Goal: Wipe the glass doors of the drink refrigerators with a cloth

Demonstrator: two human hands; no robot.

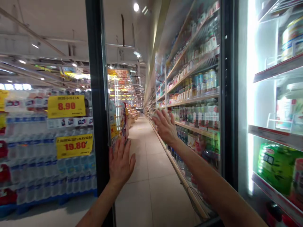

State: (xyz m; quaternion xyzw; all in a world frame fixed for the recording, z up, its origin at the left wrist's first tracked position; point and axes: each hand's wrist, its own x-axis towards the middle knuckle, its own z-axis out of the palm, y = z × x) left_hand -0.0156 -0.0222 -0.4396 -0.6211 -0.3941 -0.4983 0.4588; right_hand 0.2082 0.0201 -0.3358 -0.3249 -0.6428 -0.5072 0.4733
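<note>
A glass cooler door (139, 201) with a dark frame (97, 72) stands swung open in front of me. My left hand (121, 161) is open, its fingers stretched upward and its palm against the glass beside the left frame edge. Farther right and higher, my right hand (165, 127) presses a pale, crumpled cloth (156, 113) to the glass. Its fingers partly cover the cloth and are slightly blurred, so the cloth's full shape is hidden. Drinks and a long aisle show in the glass; I cannot tell how much of this is reflection.
On the right, the lit cooler has shelves (276, 67) with cans, bottles and a green pack (276, 165). Stacked water bottles (35, 148) stand left of the door, with yellow price signs (66, 106) above them. A dark frame post (230, 94) borders the cooler opening.
</note>
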